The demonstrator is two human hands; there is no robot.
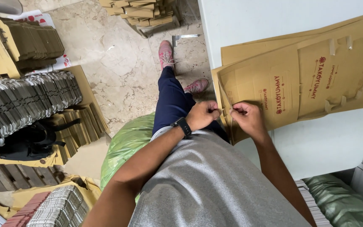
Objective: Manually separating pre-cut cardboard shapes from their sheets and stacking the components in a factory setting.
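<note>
A person sits with both hands at the near edge of a stack of brown cardboard sheets [299,80]. The sheets are flat, cut box shapes with red print. They lie on a white table [316,143] on the right side, and the near corner of the stack hangs over the table edge.

The left hand [202,114] pinches the edge of the top sheet, with the fingers curled tight. It has a black watch [183,126] on the wrist. The right hand [245,115] is just beside it and pinches the same edge, fingers bent in too. The two hands almost touch.

The floor [118,63] is pale stone with marks on it. The person wears a grey shirt [206,185], dark blue trousers [171,101] and pink shoes [166,54].

On the left, many folded brown boxes stand in rows [30,98]. A black bag [30,141] lies in front of them. More brown stacks [32,42] sit far left, and another pile [141,11] sits at the far end of the floor. A green sack [127,145] sits near the person's leg, and another green one [343,201] is near on the right, under the table.
</note>
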